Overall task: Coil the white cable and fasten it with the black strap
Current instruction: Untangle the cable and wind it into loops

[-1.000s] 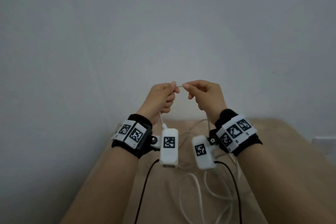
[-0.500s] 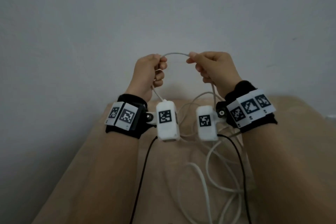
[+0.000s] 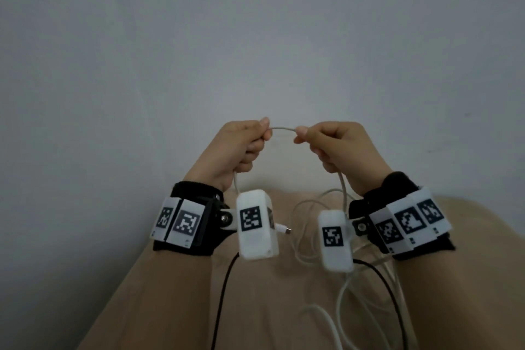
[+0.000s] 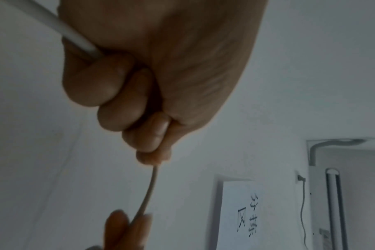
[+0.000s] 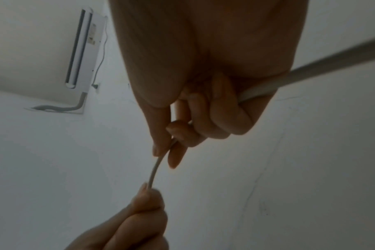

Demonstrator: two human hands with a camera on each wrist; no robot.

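Observation:
Both hands are raised in front of a pale wall and hold the white cable (image 3: 282, 130) between them. My left hand (image 3: 241, 148) pinches it between thumb and forefinger, the other fingers curled round it (image 4: 149, 191). My right hand (image 3: 338, 145) pinches it the same way (image 5: 155, 169). A short arc of cable spans the gap between the two hands. Its plug end (image 3: 284, 229) hangs below the left hand. The rest of the cable (image 3: 343, 301) trails down from the right hand in loose loops on the tan surface. No black strap shows in any view.
A tan surface (image 3: 255, 307) lies below the hands, against the wall. Two thin black leads (image 3: 224, 287) run down from the wrist cameras. A paper sheet with handwriting (image 4: 246, 214) hangs on the wall, and an air conditioner (image 5: 81, 49) is mounted high up.
The hands have drawn apart, from almost touching to a short arc of cable between them. The plug end now hangs in view below the left hand.

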